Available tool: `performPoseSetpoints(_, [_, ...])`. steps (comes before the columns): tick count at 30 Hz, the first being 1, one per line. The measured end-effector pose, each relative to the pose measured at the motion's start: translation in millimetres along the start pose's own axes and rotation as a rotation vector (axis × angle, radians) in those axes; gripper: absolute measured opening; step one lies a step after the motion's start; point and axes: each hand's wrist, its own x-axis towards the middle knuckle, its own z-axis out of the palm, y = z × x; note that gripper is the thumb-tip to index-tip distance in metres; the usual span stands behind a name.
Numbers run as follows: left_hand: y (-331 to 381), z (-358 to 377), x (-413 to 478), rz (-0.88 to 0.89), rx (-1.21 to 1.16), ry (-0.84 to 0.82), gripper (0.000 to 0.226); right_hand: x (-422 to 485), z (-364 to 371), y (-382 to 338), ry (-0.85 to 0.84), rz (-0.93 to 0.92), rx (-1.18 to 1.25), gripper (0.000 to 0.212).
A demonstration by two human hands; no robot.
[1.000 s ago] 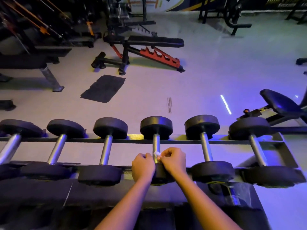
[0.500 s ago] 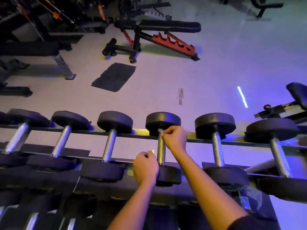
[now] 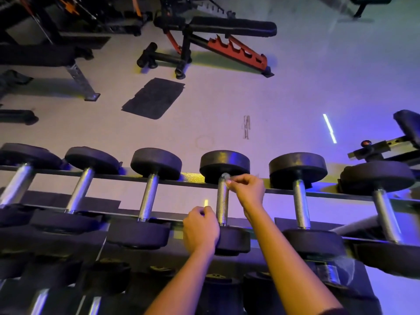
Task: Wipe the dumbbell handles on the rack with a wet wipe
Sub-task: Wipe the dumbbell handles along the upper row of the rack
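Observation:
Several black dumbbells with silver knurled handles lie side by side on the top tier of the rack (image 3: 195, 183). My right hand (image 3: 247, 192) pinches a small white wet wipe (image 3: 225, 176) against the far end of the fourth dumbbell's handle (image 3: 222, 203), just below its far head. My left hand (image 3: 201, 230) is curled in a fist beside the near end of the same handle, close to the near head; whether it holds anything is hidden.
More dumbbells fill a lower tier (image 3: 95, 292) near me. Beyond the rack on the pale floor lie a dark mat (image 3: 154, 98) and a red and black adjustable bench (image 3: 227, 42). Another bench (image 3: 406, 130) stands at the right edge.
My right hand slid the wipe up the handle from its near end to its far end. My left hand stayed by the near head. The camera tilted downward.

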Motion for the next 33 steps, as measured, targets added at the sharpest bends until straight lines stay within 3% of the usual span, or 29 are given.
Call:
performPoseSetpoints(9, [-0.4, 1.2, 1.3, -0.003, -0.018, 0.001, 0.029, -54.1, -29.8, 34.7, -0.244, 0.150, -0.121, 0.010])
performPoseSetpoints(18, [-1.9, 1.4, 1.0, -0.009, -0.048, -0.005, 0.027, 1.3, 5.8, -17.1, 0.015, -0.046, -0.141, 0.018])
performPoseSetpoints(27, [-1.6, 0.6, 1.4, 0.000, -0.061, -0.007, 0.026, -53.5, -10.8, 15.4, -0.176, 0.053, -0.395, 0.016])
performPoseSetpoints(33, [-2.2, 0.7, 0.2, -0.001, -0.081, -0.008, 0.028, -23.5, 8.0, -13.6, -0.004, -0.106, -0.337, 0.012])
